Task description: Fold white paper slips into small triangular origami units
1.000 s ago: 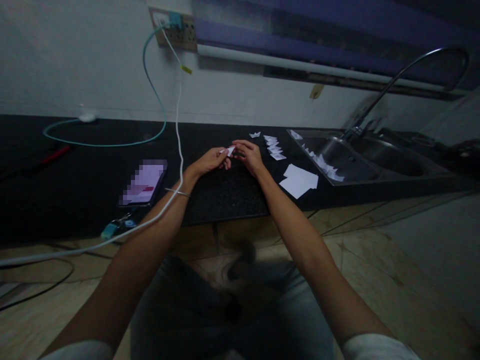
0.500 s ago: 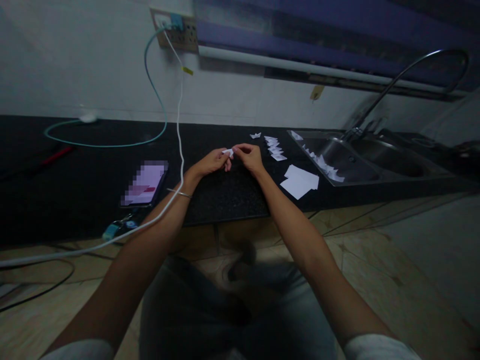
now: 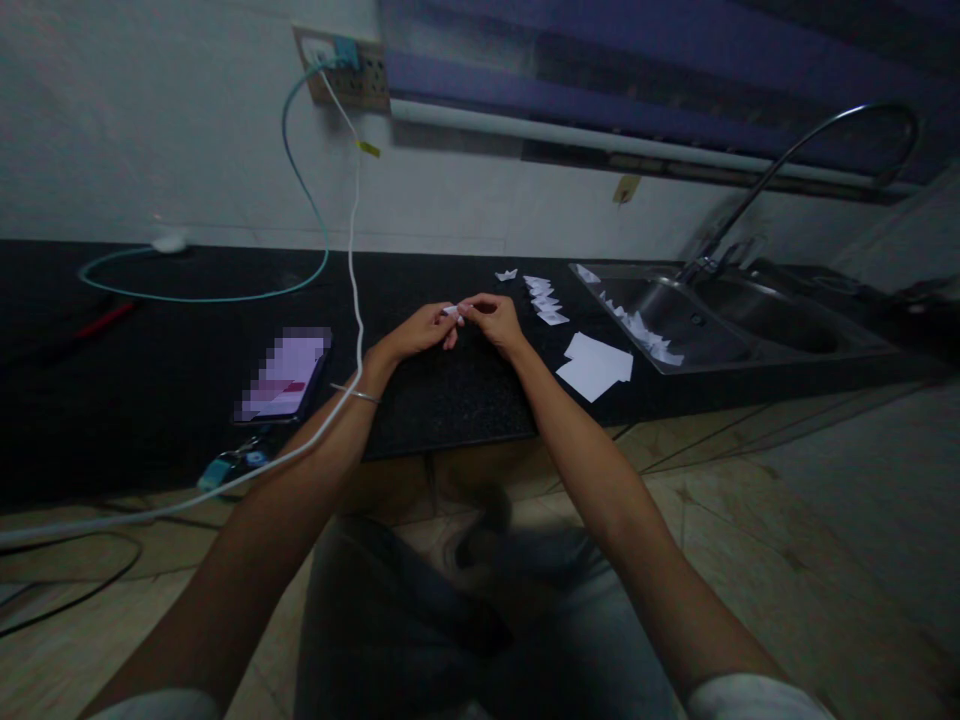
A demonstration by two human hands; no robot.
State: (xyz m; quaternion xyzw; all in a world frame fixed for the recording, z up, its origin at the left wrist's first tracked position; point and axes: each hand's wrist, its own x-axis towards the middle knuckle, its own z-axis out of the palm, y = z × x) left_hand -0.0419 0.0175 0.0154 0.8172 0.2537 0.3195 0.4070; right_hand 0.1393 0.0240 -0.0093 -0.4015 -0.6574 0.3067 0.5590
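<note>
Between both hands is a small folded piece of white paper (image 3: pixel 451 311), mostly covered by the fingers. My left hand (image 3: pixel 422 332) pinches it from the left, and my right hand (image 3: pixel 491 322) closes on its right side. Just beyond my right hand stands one small paper boat (image 3: pixel 507 275). A row of several folded paper boats (image 3: pixel 545 302) lies to its right. Nearer the front, flat white sheets of paper (image 3: pixel 596 368) overlap on the black counter (image 3: pixel 457 410).
More folded papers (image 3: pixel 641 333) line the left rim of the steel sink (image 3: pixel 720 335), under a curved faucet (image 3: pixel 795 150). To the left lie a phone (image 3: pixel 285 375) and keys (image 3: pixel 236 465). A white cable (image 3: pixel 355 270) crosses over my left forearm.
My right fingers have closed in over the paper, so less of it shows. The view has shifted slightly; the other things on the counter stay put.
</note>
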